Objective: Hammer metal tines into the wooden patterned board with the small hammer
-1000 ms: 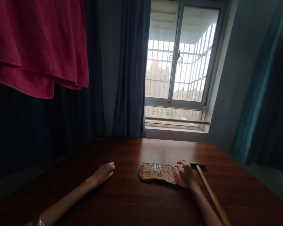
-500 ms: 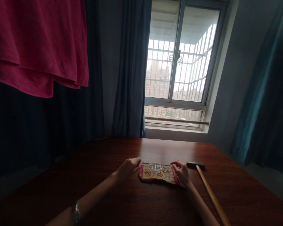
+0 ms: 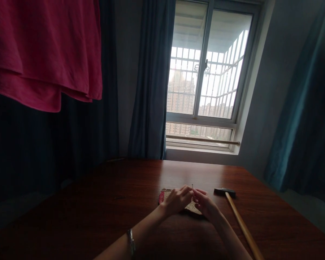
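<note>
Over a flat, dotted cream piece (image 3: pixel 191 207) with red patterned ends, my two hands meet fingertip to fingertip. My left hand (image 3: pixel 178 198) is closed and covers much of the piece's middle. Facing it, my right hand (image 3: pixel 206 203) has bent fingers pinched together at the same spot. A thin nail (image 3: pixel 192 186) sticks up between the fingertips of both hands; its lower part is hidden. The row of upright nails on the piece is out of sight behind my hands.
A hammer with a dark head (image 3: pixel 224 192) and long wooden handle (image 3: pixel 243 225) lies to the right on the brown table (image 3: pixel 111 220). A small dark sliver (image 3: pixel 120 197) lies at the left. Behind are a window (image 3: pixel 203 90) and blue curtains (image 3: pixel 151 90); a pink cloth (image 3: pixel 48 54) hangs upper left.
My left hand has moved right, from the piece's left end to its middle. My right hand has shifted slightly left from the right edge, and the fingertips now meet at a nail.
</note>
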Motion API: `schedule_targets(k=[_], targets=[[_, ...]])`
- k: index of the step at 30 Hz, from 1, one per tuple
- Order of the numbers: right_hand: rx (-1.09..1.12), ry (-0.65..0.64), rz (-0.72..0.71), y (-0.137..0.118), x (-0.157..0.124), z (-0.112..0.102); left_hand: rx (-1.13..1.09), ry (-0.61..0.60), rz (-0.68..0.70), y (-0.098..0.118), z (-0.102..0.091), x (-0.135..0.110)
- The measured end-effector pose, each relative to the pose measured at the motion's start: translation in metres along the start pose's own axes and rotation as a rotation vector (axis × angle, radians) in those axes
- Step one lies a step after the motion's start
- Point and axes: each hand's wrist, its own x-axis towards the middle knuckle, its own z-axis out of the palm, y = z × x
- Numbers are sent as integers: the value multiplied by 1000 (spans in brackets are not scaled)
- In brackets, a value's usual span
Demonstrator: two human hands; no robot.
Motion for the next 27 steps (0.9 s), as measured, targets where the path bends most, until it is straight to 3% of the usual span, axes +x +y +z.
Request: schedule_targets(k=[4,7,12,15,20,27], targets=[[-45,50,-25,1,3,-5,42,-7,16,-5,3,-6],[-140,115,-116,0,7,-9,-58,43,-71,-14,8,-10],[-392,255,-292,5,15,-15,-461,284,-588,-46,26,-8],[-538,291,-343,11,20,-16,-843,256,-814,-62,39,-7],[-738,280,-380,17,24,-10,-1100,160,-848,-62,46,-12],[-887,242,-415,24,20,-3,-1038,99,-884,-50,35,-11]])
